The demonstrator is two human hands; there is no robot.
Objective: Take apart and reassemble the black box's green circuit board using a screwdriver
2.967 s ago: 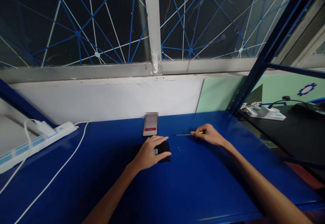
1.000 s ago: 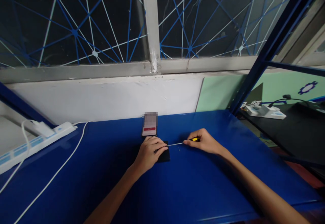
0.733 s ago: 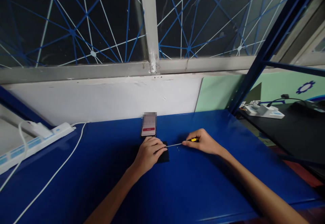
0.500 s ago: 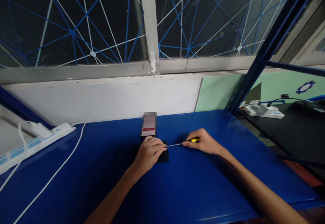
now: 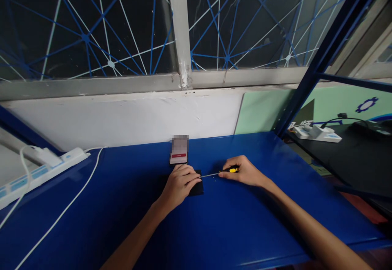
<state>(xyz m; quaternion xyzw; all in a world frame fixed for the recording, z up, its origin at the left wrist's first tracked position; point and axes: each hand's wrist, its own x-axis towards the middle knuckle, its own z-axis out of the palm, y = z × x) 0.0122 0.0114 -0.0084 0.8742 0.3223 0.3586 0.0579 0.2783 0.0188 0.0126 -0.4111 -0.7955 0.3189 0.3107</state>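
No legible text anywhere. Upright phone with a red bar on its screen [image 5: 179, 152]: screen blurred, unreadable. Pale green wall panel [image 5: 346, 104] carries a blue gear symbol [image 5: 366, 105]; the white marks beside it are possibly lettering, too small.

Worktop [image 5: 232, 225] lies open in front of and to both sides of the hands. Obstacles: phone [image 5: 179, 154] standing just behind the left hand [image 5: 179, 184]; wall [image 5: 122, 119] closing the rear edge; power strip [image 5: 39, 171] and white cable [image 5: 61, 217] crossing the far left; blue upright post [image 5: 318, 57] bounding the right rear corner.
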